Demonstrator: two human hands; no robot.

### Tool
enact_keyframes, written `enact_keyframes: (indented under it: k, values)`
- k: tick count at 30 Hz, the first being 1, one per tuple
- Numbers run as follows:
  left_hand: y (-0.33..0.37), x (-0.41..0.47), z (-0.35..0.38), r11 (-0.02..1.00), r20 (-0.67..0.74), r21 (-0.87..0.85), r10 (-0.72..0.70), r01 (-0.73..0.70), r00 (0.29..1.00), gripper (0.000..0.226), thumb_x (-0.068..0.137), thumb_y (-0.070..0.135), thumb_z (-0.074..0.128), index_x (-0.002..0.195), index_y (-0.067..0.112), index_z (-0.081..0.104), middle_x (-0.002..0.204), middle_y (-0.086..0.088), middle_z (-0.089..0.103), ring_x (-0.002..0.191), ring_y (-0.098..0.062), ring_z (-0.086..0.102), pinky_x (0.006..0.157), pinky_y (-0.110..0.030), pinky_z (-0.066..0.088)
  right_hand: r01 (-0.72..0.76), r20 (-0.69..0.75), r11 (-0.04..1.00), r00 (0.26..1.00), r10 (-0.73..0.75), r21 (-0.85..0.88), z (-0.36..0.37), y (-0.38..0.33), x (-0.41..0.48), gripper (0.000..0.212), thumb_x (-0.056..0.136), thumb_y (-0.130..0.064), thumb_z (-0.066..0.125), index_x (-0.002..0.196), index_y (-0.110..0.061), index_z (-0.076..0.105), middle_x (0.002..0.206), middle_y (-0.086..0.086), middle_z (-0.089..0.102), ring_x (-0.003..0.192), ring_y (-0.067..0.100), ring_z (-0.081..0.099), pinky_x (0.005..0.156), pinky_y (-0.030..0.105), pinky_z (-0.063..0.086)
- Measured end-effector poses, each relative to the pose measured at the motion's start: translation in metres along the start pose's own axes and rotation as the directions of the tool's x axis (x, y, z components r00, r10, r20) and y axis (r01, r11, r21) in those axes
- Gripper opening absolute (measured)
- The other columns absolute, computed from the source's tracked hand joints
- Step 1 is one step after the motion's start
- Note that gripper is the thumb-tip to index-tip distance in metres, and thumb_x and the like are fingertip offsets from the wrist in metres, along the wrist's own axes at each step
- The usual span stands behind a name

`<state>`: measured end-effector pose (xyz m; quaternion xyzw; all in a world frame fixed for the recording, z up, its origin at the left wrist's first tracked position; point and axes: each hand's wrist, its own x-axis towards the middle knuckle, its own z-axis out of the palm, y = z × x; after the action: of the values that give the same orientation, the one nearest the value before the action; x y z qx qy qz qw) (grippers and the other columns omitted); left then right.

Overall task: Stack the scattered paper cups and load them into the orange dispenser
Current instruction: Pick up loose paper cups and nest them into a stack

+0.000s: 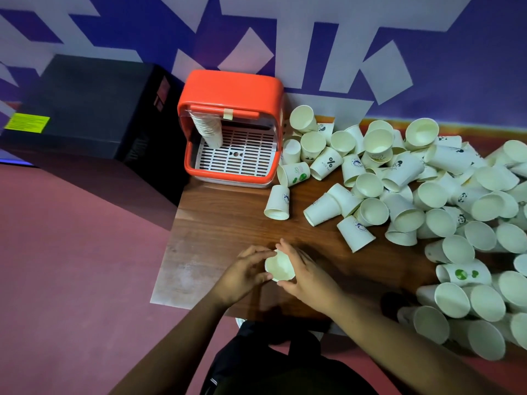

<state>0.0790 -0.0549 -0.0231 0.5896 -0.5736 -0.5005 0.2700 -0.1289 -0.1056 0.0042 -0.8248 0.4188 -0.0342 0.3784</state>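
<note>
Hands: left hand & right hand both curled round one cup, mouth up, over the table.
Rest: pile at right; dispenser behind, small stack inside.
Handling: prob. v. light, thin, crushable; hold the sides gently.

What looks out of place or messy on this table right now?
Loose paper cups sprawl across the right side of the table, many tipped on their sides. Inside the orange dispenser, one cup stack leans at the left, and a strip of tape sits on its front bar.
</note>
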Motion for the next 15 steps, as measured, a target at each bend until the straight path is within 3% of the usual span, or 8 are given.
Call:
enact_keyframes:
  k: [2,6,10,13,15]
  values:
    - [-0.002,0.004,0.002,1.0,-0.021,0.016,-0.009,0.009,1.0,0.051,0.084,0.022,0.078,0.132,0.029,0.063,0.125,0.018,0.055,0.119,-0.012,0.054,0.102,-0.028,0.045,-0.012,-0.011,1.0,1.0,0.012,0.011,0.005,0.002,0.001,0.092,0.085,-0.035,0.072,0.154,-0.026,0.012,0.156,-0.012,0.031,0.144,0.004,0.026,0.115,0.03,0.034]
    - [-0.005,0.008,0.0,1.0,-0.057,0.024,0.013,-0.011,0.998,0.06,0.081,0.017,0.083,0.133,0.031,0.057,0.123,0.003,0.043,0.113,-0.006,0.049,0.093,-0.011,0.042,-0.049,-0.016,0.999,0.999,0.049,0.023,0.003,0.007,0.001,0.091,0.083,-0.036,0.074,0.153,-0.027,0.016,0.156,-0.01,0.03,0.144,0.005,0.027,0.116,0.03,0.032]
    - [0.003,0.021,-0.012,0.998,-0.007,0.012,-0.059,0.059,0.998,0.051,0.085,0.018,0.08,0.132,0.021,0.061,0.113,-0.002,0.048,0.098,-0.005,0.054,0.079,-0.009,0.045,-0.108,-0.031,0.993,0.994,0.109,0.045,-0.01,0.011,-0.002,0.085,0.085,-0.046,0.068,0.153,-0.029,0.019,0.156,-0.009,0.029,0.144,0.009,0.027,0.115,0.03,0.032]
    - [0.011,0.045,-0.022,0.991,-0.035,0.027,-0.13,0.131,0.991,0.035,0.089,0.023,0.075,0.122,0.023,0.063,0.11,0.002,0.052,0.096,-0.012,0.057,0.076,-0.007,0.044,-0.226,-0.223,0.971,0.945,0.239,0.083,-0.03,0.026,-0.002,0.067,0.09,-0.042,0.061,0.148,-0.024,0.033,0.151,-0.001,0.037,0.138,0.015,0.036,0.108,0.038,0.043]
    - [0.012,0.067,-0.027,0.981,-0.102,0.026,-0.187,0.191,0.977,0.029,0.09,0.031,0.073,0.116,0.025,0.062,0.114,0.001,0.058,0.103,-0.011,0.059,0.084,-0.014,0.049,-0.321,-0.403,0.945,0.86,0.314,0.052,-0.044,0.045,-0.003,0.056,0.09,-0.035,0.063,0.139,-0.014,0.044,0.139,0.007,0.046,0.13,0.023,0.045,0.102,0.04,0.047]
